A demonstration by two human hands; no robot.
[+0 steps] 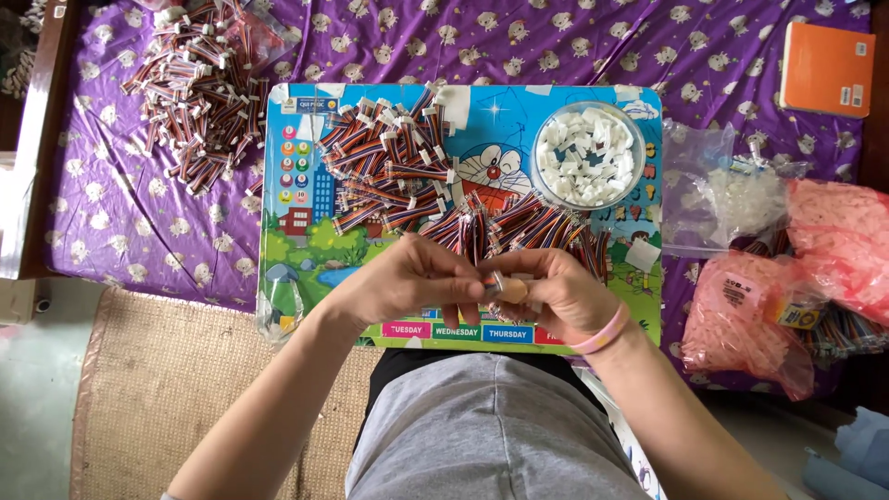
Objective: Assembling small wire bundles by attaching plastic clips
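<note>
My left hand (412,282) and my right hand (551,292) meet over the near edge of a colourful cartoon board (296,236). Together they pinch a short multicoloured ribbon cable with a small white connector (494,282) between the fingertips. A pink band sits on my right wrist. Just beyond my fingers lies a row of ribbon cables (528,227). A heap of cables with white connectors (384,162) covers the board's middle. A round clear bowl of white connector housings (588,153) stands at the board's far right.
A second heap of finished cables (194,88) lies on the purple patterned cloth (120,213) at far left. Pink and clear plastic bags of parts (755,310) crowd the right. An orange booklet (827,68) rests at the far right corner. A woven mat (176,389) covers the floor.
</note>
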